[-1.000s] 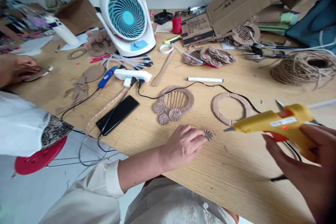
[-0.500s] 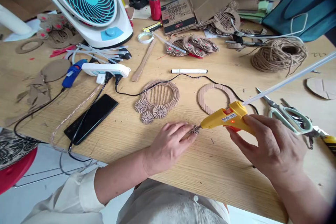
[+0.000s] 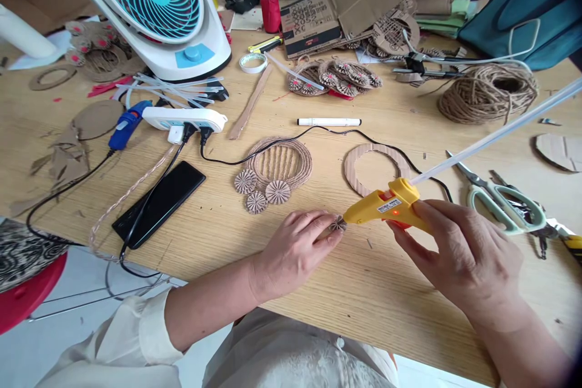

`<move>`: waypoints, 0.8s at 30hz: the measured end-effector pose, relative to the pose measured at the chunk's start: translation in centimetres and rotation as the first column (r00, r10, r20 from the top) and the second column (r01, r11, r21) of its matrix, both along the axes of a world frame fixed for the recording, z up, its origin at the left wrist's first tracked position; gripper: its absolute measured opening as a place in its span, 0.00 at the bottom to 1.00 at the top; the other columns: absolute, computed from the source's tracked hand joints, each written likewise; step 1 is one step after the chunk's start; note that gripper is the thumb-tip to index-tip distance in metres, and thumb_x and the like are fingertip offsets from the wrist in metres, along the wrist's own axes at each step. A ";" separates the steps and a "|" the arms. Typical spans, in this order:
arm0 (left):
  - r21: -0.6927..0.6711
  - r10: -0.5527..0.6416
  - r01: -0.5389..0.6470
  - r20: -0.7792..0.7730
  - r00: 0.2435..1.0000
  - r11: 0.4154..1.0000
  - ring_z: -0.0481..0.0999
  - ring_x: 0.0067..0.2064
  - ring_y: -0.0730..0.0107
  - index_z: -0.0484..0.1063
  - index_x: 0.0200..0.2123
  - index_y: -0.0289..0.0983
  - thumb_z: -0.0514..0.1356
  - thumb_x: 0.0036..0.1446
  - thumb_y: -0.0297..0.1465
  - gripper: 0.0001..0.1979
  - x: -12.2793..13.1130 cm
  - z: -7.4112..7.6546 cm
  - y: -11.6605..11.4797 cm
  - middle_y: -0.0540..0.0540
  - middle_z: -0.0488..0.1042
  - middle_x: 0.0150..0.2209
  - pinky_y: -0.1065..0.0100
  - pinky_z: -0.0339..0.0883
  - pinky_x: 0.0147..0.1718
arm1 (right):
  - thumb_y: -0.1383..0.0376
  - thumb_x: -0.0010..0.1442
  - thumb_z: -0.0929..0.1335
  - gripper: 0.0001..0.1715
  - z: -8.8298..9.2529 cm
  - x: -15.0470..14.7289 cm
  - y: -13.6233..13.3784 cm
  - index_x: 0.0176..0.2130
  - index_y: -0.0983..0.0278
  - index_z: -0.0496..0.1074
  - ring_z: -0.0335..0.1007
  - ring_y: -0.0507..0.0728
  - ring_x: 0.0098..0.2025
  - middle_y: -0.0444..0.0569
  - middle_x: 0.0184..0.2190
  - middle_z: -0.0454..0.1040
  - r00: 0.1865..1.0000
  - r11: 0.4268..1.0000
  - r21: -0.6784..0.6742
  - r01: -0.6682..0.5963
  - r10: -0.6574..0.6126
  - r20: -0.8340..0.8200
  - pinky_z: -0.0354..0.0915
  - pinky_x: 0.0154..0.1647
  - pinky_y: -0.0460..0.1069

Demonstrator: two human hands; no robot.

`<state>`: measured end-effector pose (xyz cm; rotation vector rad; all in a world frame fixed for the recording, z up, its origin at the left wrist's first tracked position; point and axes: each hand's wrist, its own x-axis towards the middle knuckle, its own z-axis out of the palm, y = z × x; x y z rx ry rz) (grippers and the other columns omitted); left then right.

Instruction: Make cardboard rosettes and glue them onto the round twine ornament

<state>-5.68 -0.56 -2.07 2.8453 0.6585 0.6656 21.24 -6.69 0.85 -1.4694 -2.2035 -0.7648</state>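
Note:
My left hand point(image 3: 297, 248) is closed, its fingertips holding a small pleated cardboard rosette point(image 3: 337, 225) on the table. My right hand point(image 3: 464, 254) grips a yellow hot glue gun point(image 3: 384, 205), a clear glue stick point(image 3: 495, 132) jutting from its back. The gun's nozzle is at the rosette's upper edge; whether it touches cannot be made out. Behind my left hand lies a twine-wound ring point(image 3: 305, 173) with three larger rosettes point(image 3: 277, 192) at its lower left. A bare corrugated cardboard ring point(image 3: 352, 170) lies behind the glue gun.
Green-handled scissors point(image 3: 482, 194) and a twine ball point(image 3: 488, 94) are on the right. A black cord point(image 3: 227, 163) crosses from the power strip point(image 3: 182, 119). A phone point(image 3: 159, 205), a blue glue gun point(image 3: 130, 125) and a fan point(image 3: 195, 57) stand or lie left. A marker point(image 3: 329, 122) lies mid-table.
The glue gun and my right hand have shifted slightly left, bringing the nozzle over the rosette's edge. My left hand keeps its hold on the rosette.

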 end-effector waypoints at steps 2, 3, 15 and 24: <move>-0.013 -0.018 0.018 0.024 1.000 1.000 0.72 0.58 0.59 0.69 0.55 0.33 0.53 0.68 0.23 0.15 0.0 -0.1 0.0 0.37 0.74 0.55 0.55 0.72 0.54 | 0.63 0.58 0.75 0.30 0.0 -0.1 0.0 0.56 0.66 0.67 0.73 0.57 0.34 0.53 0.39 0.79 1.000 1.000 0.004 0.000 0.000 0.010 0.66 0.34 0.51; -0.020 -0.026 0.027 0.040 0.999 0.999 0.72 0.58 0.59 0.69 0.55 0.32 0.53 0.68 0.23 0.15 0.0 -0.2 0.0 0.36 0.74 0.55 0.55 0.72 0.54 | 0.63 0.58 0.75 0.29 0.1 -0.1 0.0 0.56 0.66 0.68 0.73 0.57 0.34 0.53 0.39 0.79 1.000 1.000 0.009 -0.003 0.003 0.013 0.66 0.34 0.51; -0.027 -0.037 0.040 0.093 0.995 0.999 0.74 0.55 0.58 0.68 0.56 0.30 0.55 0.67 0.21 0.16 0.1 -0.3 0.0 0.35 0.74 0.53 0.55 0.76 0.53 | 0.64 0.56 0.76 0.24 0.3 -0.6 -0.2 0.50 0.70 0.71 0.71 0.56 0.33 0.55 0.39 0.79 0.999 1.000 0.017 -0.026 0.026 0.022 0.66 0.35 0.51; -0.025 -0.033 0.034 0.063 0.997 0.999 0.74 0.55 0.58 0.69 0.55 0.31 0.54 0.67 0.21 0.14 0.0 -0.6 0.0 0.35 0.73 0.54 0.54 0.75 0.53 | 0.65 0.55 0.77 0.25 0.6 -0.6 -0.3 0.50 0.69 0.72 0.71 0.56 0.32 0.54 0.39 0.79 0.999 0.999 0.018 -0.037 0.036 0.036 0.66 0.37 0.51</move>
